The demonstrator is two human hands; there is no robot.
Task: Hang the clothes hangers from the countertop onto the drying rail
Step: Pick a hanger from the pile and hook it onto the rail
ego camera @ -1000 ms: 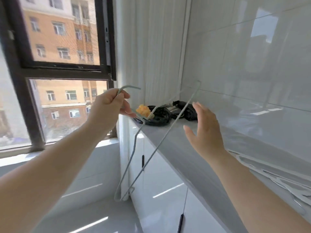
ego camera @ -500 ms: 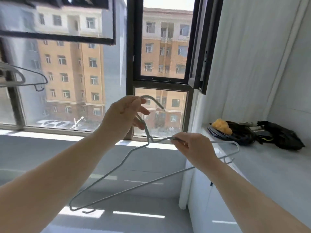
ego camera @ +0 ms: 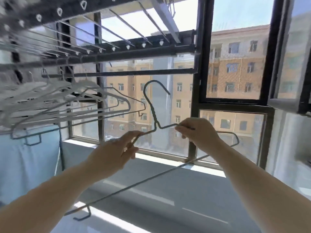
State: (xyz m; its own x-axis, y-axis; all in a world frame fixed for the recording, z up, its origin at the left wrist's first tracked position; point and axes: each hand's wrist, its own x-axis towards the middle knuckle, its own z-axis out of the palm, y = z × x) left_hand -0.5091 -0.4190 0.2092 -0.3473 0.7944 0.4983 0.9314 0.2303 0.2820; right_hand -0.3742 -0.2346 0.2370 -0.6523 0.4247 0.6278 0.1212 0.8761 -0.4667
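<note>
1. My left hand (ego camera: 117,148) pinches the wire hanger (ego camera: 154,113) by one shoulder, and my right hand (ego camera: 196,132) pinches the other.
2. Its hook points up, below the drying rail (ego camera: 134,73) near its right end, not touching.

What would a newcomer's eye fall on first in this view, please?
A wire hanger is held up at centre, the left hand and right hand each pinching a shoulder, its hook below the drying rail. To the left, a cluster of hangers already hangs there.

Hanger (ego camera: 154,113) below rail (ego camera: 143,52) (hung hangers (ego camera: 87,84) to left).
</note>
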